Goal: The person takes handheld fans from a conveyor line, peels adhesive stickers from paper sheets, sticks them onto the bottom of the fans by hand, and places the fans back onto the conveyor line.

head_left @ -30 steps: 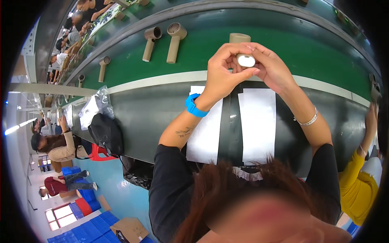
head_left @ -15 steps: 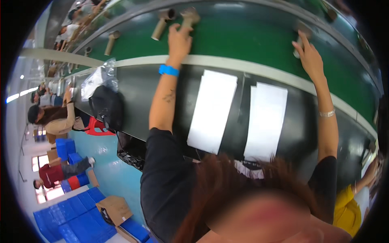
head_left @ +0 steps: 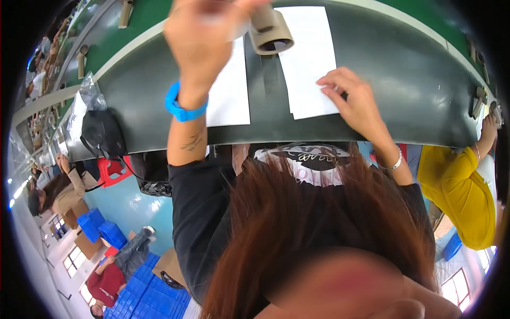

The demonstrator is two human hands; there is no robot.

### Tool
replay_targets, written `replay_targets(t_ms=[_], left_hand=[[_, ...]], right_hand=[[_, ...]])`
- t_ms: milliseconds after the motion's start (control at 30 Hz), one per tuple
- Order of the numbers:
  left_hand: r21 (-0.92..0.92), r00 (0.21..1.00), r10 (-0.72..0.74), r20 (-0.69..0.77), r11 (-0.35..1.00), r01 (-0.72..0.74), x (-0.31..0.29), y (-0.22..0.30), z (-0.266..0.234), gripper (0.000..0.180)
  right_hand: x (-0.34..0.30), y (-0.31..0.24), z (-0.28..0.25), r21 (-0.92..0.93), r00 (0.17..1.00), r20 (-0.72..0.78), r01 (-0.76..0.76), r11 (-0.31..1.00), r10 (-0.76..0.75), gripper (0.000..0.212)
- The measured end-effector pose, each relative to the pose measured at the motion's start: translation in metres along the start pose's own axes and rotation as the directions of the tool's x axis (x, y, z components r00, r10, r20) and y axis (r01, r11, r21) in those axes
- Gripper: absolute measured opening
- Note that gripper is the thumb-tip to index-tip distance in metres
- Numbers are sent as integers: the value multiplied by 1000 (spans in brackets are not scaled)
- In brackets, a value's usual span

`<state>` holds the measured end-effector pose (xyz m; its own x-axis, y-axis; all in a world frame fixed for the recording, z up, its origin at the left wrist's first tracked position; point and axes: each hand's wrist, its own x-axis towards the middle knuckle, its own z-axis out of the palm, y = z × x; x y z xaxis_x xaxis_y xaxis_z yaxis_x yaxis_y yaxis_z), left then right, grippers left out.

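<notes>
My left hand (head_left: 204, 40), with a blue wristband below it, is raised near the top edge of the view. It is closed on a beige hair dryer (head_left: 272, 38), whose round barrel end with a dark opening faces down. The upper part of the hair dryer is cut off or hidden by the hand. Over the lower right edge of the right-hand stack of white sheets (head_left: 311, 64) is my right hand (head_left: 353, 98), its fingers bent and slightly apart, with nothing in them. Another white stack (head_left: 229, 98) lies partly beneath my left hand.
Beyond the dark worktop (head_left: 382, 58) runs a green conveyor belt (head_left: 103, 40) carrying other hair dryers (head_left: 126, 13). A black bag (head_left: 103, 133) and clear plastic bag (head_left: 87, 98) stand at left. A co-worker in a yellow sleeve (head_left: 443, 175) is at right.
Both hands have come back from the conveyor belt toward me. My left hand has brought a hair dryer over the worktop; my right hand has let go of another and moved to the sheets.
</notes>
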<state>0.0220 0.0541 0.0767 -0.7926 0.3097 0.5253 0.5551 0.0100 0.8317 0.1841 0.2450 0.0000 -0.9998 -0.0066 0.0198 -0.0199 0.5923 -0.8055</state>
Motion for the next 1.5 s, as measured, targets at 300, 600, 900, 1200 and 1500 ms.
replay_targets(t_ms=[300,600,900,1200,1500], left_hand=[[79,993,-40,110,996,31,-43,-6,37,27],[36,995,92,-31,995,-91,-59,-21,38,42],[-7,997,49,-54,999,-50,-61,-16,36,43],[-305,957,-224,182,913,272,-95,26,40,39],[-465,895,-308,322,772,433,-112,40,34,38]], right_hand=[[-27,-15,64,-206,959,-260,61,977,-114,15],[-28,-23,62,-183,985,-171,-22,983,-10,13],[-34,-23,34,243,998,-48,47,969,-36,10],[-33,-67,-26,625,949,-313,175,761,40,25],[-29,-82,-21,584,959,-283,185,790,-15,35]])
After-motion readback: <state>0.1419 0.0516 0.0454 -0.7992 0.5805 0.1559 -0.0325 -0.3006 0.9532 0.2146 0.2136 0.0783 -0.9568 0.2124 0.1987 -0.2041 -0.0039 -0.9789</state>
